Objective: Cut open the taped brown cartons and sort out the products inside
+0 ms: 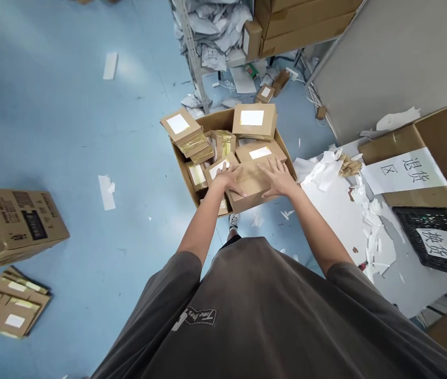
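Observation:
A large open carton point(184, 180) in front of me is filled with smaller cardboard boxes. My left hand point(228, 180) lies with its fingers apart over a white-labelled box, its thumb touching a plain brown box point(250, 183) at the carton's near side. On that same plain box my right hand point(279, 179) rests, fingers spread. Just beyond it are a labelled box point(261, 151) and, higher up, another labelled box point(255, 117). Several flat boxes point(179, 126) are stacked at the carton's far left corner. The undersides of the boxes are hidden.
Ahead stands a metal shelf point(191, 47) with grey parcel bags point(219, 26). On the right, a table point(328, 226) bears paper scraps, an open carton point(400, 142) and a black crate point(416, 218). A printed carton point(18, 223) and flattened cardboard point(13, 302) lie left on the blue floor.

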The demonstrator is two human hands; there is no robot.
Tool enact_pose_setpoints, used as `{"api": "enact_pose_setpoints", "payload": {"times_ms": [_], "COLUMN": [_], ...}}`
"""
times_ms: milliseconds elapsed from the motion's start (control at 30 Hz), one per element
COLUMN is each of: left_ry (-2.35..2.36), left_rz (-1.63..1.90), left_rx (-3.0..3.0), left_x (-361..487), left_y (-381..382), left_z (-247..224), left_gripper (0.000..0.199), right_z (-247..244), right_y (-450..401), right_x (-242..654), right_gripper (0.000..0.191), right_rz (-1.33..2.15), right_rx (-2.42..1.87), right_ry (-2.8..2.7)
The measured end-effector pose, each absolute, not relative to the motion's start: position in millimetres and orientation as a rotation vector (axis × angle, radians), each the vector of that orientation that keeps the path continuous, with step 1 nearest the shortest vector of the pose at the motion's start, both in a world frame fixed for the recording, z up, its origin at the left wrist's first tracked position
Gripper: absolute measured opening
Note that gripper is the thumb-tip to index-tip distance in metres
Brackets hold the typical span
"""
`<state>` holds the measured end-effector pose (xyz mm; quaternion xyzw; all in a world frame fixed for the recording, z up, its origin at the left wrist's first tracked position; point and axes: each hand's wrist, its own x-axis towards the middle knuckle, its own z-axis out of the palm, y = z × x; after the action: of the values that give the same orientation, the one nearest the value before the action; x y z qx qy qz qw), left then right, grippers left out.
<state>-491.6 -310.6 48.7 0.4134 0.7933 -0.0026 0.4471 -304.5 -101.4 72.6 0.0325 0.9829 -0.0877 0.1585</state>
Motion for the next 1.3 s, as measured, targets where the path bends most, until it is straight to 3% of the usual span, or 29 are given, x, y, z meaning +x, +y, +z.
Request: {"api": "enact_pose_setpoints", "payload": {"times_ms": [200, 333, 467, 700, 867, 1100, 1300], "left_ry": [1.923, 2.004, 2.064, 2.166, 2.251, 2.24, 2.026], "left_rz": [0.017, 0.09, 0.154, 0.195, 0.18, 0.136, 0.063], "left_rx": [1.006, 1.017, 1.015, 1.089, 1.217, 1.538, 1.873], "left_x": [-496, -491, -488, -460, -437, -374, -268], "left_y": [-322, -323, -309, -309, -302, -221, -109], "left_z": [32, 36, 44, 61, 103, 171, 178], "left_gripper": [0.171, 0.147, 0.127, 0.12, 0.119, 0.118, 0.113], "right_z": [34, 29, 31, 44, 76, 122, 116], "right_y": [-123, -132, -133, -137, -131, -87, -36], "right_x": [-302, -298, -298, -280, -252, -167, -34], "right_gripper": [0.136, 0.132, 0.127, 0.116, 0.109, 0.111, 0.11], "right_rz": [-0.213, -0.23, -0.252, -0.329, -0.368, -0.318, -0.298], "right_rx": [0.106, 0.1, 0.134, 0.182, 0.266, 0.581, 1.019], "right_ry": [2.702, 2.749, 2.75, 2.786, 2.886, 3.035, 3.012]}}
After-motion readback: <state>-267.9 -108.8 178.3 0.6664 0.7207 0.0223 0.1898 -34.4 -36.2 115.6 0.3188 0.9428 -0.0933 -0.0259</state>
